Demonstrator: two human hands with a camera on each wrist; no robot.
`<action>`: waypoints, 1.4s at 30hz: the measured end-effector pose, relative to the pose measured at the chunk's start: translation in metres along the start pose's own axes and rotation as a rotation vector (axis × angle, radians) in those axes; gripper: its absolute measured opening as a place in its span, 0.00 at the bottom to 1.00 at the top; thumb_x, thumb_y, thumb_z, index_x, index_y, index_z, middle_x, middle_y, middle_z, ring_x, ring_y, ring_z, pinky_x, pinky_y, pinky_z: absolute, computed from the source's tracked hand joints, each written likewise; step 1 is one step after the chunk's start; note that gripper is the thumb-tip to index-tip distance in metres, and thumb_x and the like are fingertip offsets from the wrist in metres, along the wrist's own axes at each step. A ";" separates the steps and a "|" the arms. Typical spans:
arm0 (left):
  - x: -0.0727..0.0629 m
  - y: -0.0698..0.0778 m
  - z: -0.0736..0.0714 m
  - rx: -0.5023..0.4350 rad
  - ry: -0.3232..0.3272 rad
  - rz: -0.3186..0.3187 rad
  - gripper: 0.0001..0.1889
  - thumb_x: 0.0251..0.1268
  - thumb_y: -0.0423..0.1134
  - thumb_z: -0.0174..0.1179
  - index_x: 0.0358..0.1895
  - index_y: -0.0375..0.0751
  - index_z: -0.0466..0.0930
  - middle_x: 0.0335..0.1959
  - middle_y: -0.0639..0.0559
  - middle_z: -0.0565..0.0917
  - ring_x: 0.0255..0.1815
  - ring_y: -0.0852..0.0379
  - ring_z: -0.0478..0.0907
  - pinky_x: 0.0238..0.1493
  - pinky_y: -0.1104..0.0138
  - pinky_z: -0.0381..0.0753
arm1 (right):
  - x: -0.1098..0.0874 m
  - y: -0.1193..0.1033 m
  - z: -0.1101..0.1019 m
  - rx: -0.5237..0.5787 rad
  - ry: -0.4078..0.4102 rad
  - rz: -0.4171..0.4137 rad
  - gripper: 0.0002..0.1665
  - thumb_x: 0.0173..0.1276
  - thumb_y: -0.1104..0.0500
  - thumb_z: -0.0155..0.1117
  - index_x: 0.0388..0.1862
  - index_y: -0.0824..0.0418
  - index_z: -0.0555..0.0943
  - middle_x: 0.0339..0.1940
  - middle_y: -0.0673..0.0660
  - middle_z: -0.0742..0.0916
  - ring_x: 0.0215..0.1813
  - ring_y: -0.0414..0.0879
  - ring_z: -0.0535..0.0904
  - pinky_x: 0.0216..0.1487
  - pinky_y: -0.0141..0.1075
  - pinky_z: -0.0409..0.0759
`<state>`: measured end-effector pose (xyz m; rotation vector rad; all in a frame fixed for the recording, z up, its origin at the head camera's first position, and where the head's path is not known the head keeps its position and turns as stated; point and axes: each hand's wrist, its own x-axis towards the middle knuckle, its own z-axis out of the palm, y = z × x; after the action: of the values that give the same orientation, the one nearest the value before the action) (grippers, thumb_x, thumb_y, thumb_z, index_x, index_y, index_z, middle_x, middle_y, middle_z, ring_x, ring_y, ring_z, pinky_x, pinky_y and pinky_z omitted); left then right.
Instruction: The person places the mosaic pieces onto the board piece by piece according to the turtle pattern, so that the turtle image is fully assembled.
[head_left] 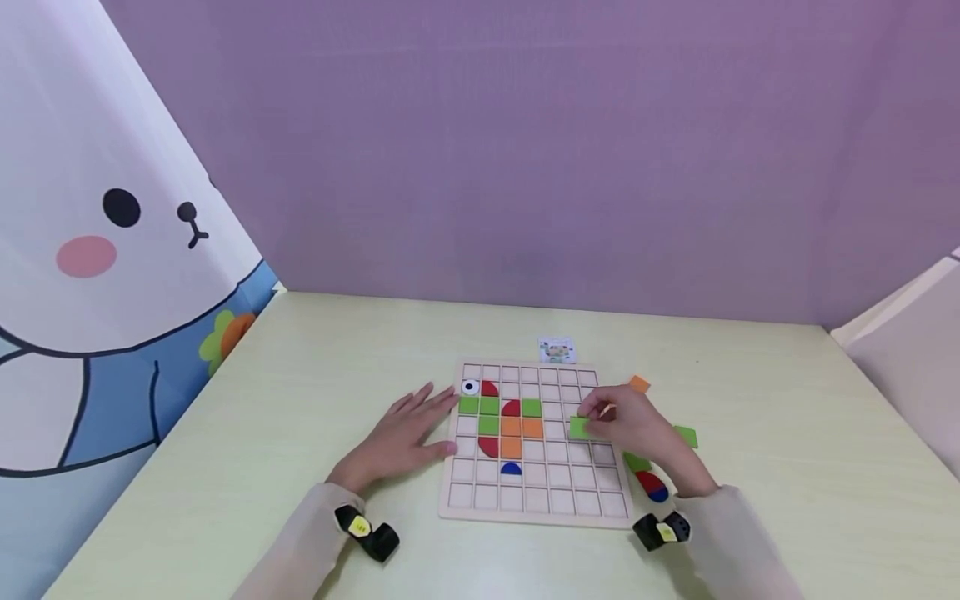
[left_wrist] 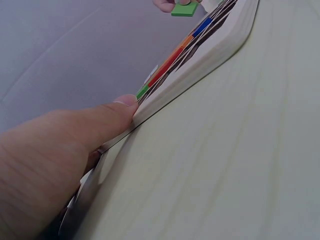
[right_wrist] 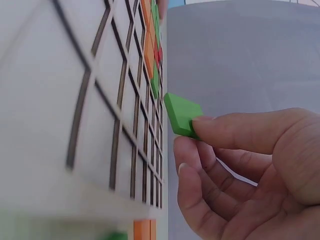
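Note:
A wooden grid board point(head_left: 558, 502) lies on the table, with green, red, orange and blue tiles and an eye tile point(head_left: 470, 387) set in its left half. Between thumb and fingers my right hand point(head_left: 626, 421) pinches a green square tile point(right_wrist: 182, 114), held above the board's right side. The same tile shows at the top of the left wrist view. My left hand point(head_left: 401, 442) rests on the table at the board's left edge, fingers spread, and its thumb point(left_wrist: 112, 117) touches that edge.
Right of the board lie loose tiles: an orange one point(head_left: 639, 383), green ones point(head_left: 686, 436), and a red and blue group point(head_left: 652, 485) partly below my right forearm. A small printed card point(head_left: 557, 350) lies behind the board. A purple partition point(head_left: 525, 167) stands at the table's back.

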<state>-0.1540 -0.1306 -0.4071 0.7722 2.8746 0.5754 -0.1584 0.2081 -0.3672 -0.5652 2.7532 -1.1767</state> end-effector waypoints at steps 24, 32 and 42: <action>-0.001 -0.001 0.000 -0.026 0.001 -0.003 0.38 0.67 0.61 0.49 0.75 0.49 0.53 0.76 0.52 0.55 0.79 0.45 0.41 0.76 0.47 0.42 | 0.016 -0.029 0.033 0.048 -0.109 0.052 0.06 0.57 0.69 0.66 0.31 0.60 0.82 0.27 0.51 0.82 0.31 0.42 0.74 0.33 0.32 0.75; 0.000 -0.001 -0.001 -0.028 -0.001 -0.007 0.38 0.66 0.62 0.49 0.75 0.50 0.53 0.76 0.53 0.55 0.79 0.45 0.41 0.76 0.47 0.42 | 0.016 -0.032 0.038 0.050 -0.129 0.036 0.06 0.56 0.70 0.66 0.30 0.61 0.82 0.27 0.51 0.82 0.30 0.42 0.74 0.32 0.31 0.75; -0.001 0.001 -0.002 -0.025 -0.005 -0.006 0.38 0.67 0.61 0.50 0.75 0.49 0.53 0.76 0.52 0.55 0.79 0.45 0.41 0.76 0.47 0.41 | 0.018 -0.028 0.042 0.047 -0.146 0.009 0.05 0.56 0.69 0.67 0.30 0.61 0.82 0.24 0.49 0.81 0.28 0.42 0.73 0.31 0.30 0.73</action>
<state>-0.1533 -0.1309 -0.4052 0.7605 2.8587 0.6072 -0.1572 0.1554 -0.3754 -0.6070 2.5967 -1.1466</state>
